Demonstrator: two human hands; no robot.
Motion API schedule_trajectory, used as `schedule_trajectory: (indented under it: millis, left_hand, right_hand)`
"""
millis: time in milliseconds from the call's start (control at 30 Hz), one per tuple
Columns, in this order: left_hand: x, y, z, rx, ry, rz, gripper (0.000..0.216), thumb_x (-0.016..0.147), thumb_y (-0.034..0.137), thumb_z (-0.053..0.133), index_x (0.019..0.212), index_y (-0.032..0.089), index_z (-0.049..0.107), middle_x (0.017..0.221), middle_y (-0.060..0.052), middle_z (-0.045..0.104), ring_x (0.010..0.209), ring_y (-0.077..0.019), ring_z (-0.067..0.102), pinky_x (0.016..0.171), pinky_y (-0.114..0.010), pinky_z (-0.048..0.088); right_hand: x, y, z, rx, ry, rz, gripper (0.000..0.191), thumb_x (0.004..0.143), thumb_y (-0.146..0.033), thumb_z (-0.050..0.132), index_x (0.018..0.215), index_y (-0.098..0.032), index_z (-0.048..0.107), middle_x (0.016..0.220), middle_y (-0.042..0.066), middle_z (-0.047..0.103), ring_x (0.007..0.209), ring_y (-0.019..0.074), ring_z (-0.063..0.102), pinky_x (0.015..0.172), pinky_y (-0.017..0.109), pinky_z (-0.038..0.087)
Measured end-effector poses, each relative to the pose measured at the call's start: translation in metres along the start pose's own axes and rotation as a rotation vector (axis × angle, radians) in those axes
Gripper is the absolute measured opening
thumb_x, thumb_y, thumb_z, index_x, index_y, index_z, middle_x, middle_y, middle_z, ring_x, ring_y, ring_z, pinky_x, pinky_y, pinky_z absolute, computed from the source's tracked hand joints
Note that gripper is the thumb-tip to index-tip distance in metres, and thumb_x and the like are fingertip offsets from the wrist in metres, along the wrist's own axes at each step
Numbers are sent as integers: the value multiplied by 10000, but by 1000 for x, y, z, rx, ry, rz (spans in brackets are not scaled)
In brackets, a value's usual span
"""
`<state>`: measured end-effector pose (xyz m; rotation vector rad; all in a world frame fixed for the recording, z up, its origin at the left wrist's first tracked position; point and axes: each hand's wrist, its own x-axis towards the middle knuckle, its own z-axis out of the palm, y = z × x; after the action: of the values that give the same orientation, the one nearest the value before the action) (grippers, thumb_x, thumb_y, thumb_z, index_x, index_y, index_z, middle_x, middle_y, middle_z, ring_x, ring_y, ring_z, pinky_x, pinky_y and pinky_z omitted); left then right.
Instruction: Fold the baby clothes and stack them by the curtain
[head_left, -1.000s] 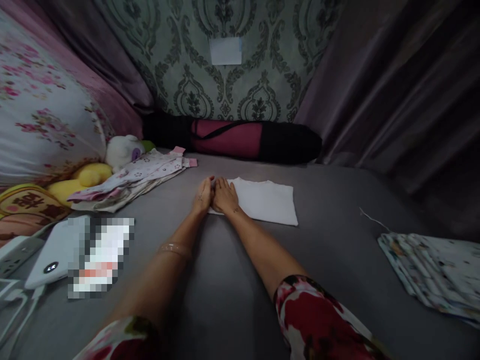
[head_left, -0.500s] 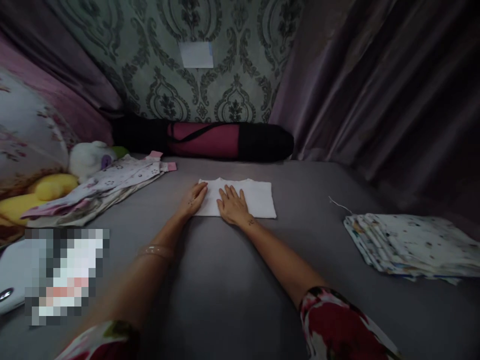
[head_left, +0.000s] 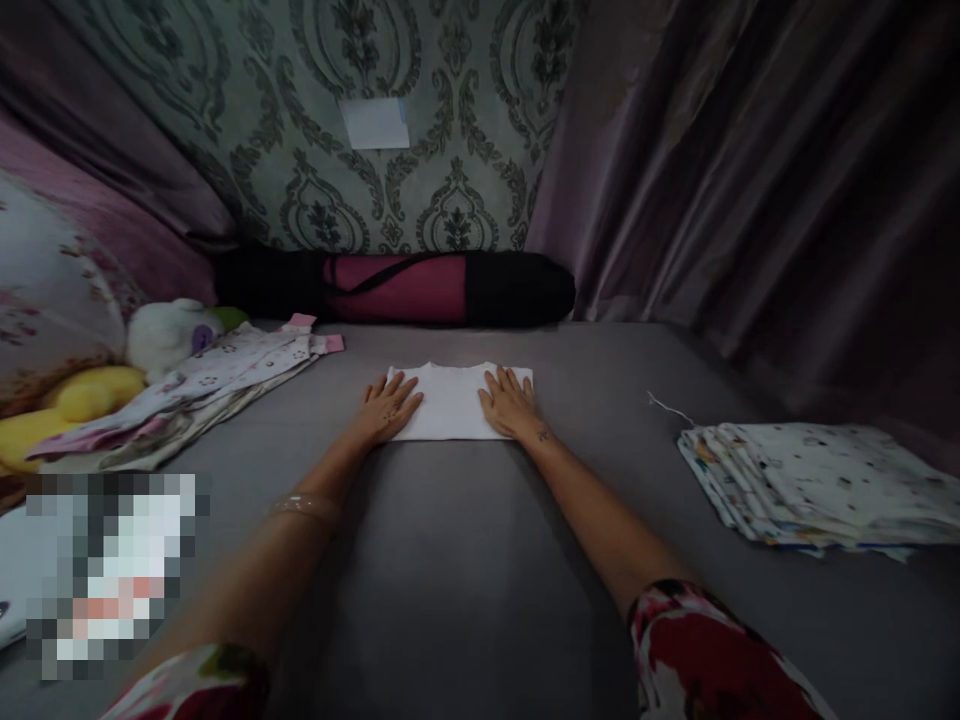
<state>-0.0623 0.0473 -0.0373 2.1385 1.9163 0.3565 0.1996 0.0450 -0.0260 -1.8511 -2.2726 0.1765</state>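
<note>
A white folded cloth (head_left: 451, 402), its kind not clear, lies flat as a rectangle on the grey sheet (head_left: 465, 560). On its left end rests my left hand (head_left: 388, 408), palm down with the fingers apart. My right hand (head_left: 511, 403) lies flat on the right end, fingers pointing away from me. Neither hand grips the cloth. Its middle shows between them, with a slightly wavy far edge.
To the right sits a stack of folded printed cloths (head_left: 825, 480) with a loose string. At left lie printed baby clothes (head_left: 225, 365) beside plush toys (head_left: 169, 338). A long black and maroon bag (head_left: 397, 288) runs along the wall. Blurred-out items (head_left: 120, 570) are nearer on the left.
My right hand has slid right across the cloth, from near its middle to its right end. My left hand has turned flatter onto the left end. The view has shifted slightly.
</note>
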Motion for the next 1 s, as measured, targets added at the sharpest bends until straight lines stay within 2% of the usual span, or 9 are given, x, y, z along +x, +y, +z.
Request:
schedule_trajectory:
  millis: [100, 233, 333, 400, 500, 633, 733, 833, 1000]
  left_hand:
    - [6, 4, -5, 71, 35, 33, 559, 938, 567, 327, 1401, 305, 498, 1531, -67, 400, 1443, -379, 240, 1134, -623, 126]
    - [21, 24, -13, 223, 67, 83, 527, 951, 516, 318, 1204, 204, 660, 1352, -142, 587, 1412, -373, 308, 1143, -606, 95]
    - [28, 38, -9, 194, 39, 170, 563, 975, 453, 274, 1355, 131, 538, 1475, -168, 457, 1430, -330, 294, 1161, -530, 155]
    - [29, 40, -3, 145, 2, 202, 579, 984, 440, 255, 1455, 144, 415, 1547, -147, 349, 1449, -308, 260, 1164, -503, 176]
    - [29, 35, 5, 96, -27, 182, 576, 984, 461, 256, 1475, 190, 387, 1570, -116, 312, 1454, -298, 252, 1168, -497, 171]
    - [33, 27, 7, 51, 16, 208, 541, 974, 449, 286, 1427, 209, 460, 1541, -107, 375, 1423, -301, 318, 1156, -506, 200]
    - [40, 21, 6, 30, 80, 231, 491, 973, 349, 274, 1371, 191, 514, 1464, -117, 486, 1353, -265, 426, 1144, -461, 249]
    - [47, 15, 6, 13, 146, 139, 472, 954, 267, 283, 1362, 163, 496, 1383, -140, 556, 1286, -256, 492, 1136, -471, 263]
    - [60, 4, 2, 22, 88, 89, 442, 933, 295, 327, 1276, 153, 567, 1366, -158, 535, 1273, -294, 485, 1069, -484, 359]
  right_hand:
    - [7, 3, -4, 19, -77, -2, 590, 1006, -463, 249, 1513, -169, 320, 1597, 118, 231, 1468, 287, 177, 1168, 530, 86]
    - [14, 7, -16, 19, -84, -53, 560, 1013, -442, 221, 1463, -165, 407, 1542, 120, 362, 1420, 266, 304, 1165, 516, 108]
    - [14, 12, -15, -7, -20, -74, 582, 1012, -410, 221, 1487, -98, 347, 1551, 130, 342, 1440, 242, 260, 1179, 466, 100]
    - [13, 15, -11, -3, -44, -78, 602, 1011, -409, 206, 1509, -83, 295, 1580, 121, 277, 1463, 235, 201, 1184, 455, 101]
    - [14, 18, -7, 15, -93, -76, 620, 1009, -421, 187, 1524, -83, 259, 1594, 118, 236, 1476, 236, 164, 1189, 464, 83]
    - [17, 20, -7, 26, -105, -78, 628, 1004, -429, 195, 1528, -88, 248, 1596, 117, 231, 1477, 241, 158, 1190, 477, 70]
    - [16, 20, -7, 32, -84, -79, 616, 1003, -418, 201, 1523, -96, 267, 1593, 111, 243, 1474, 238, 170, 1190, 476, 63]
    - [15, 21, -7, 41, -75, -80, 606, 1005, -409, 193, 1521, -101, 276, 1590, 110, 252, 1473, 234, 173, 1189, 466, 70]
    - [14, 20, -4, 26, -20, -42, 634, 1002, -412, 218, 1518, -44, 249, 1592, 156, 222, 1474, 246, 171, 1188, 432, 78]
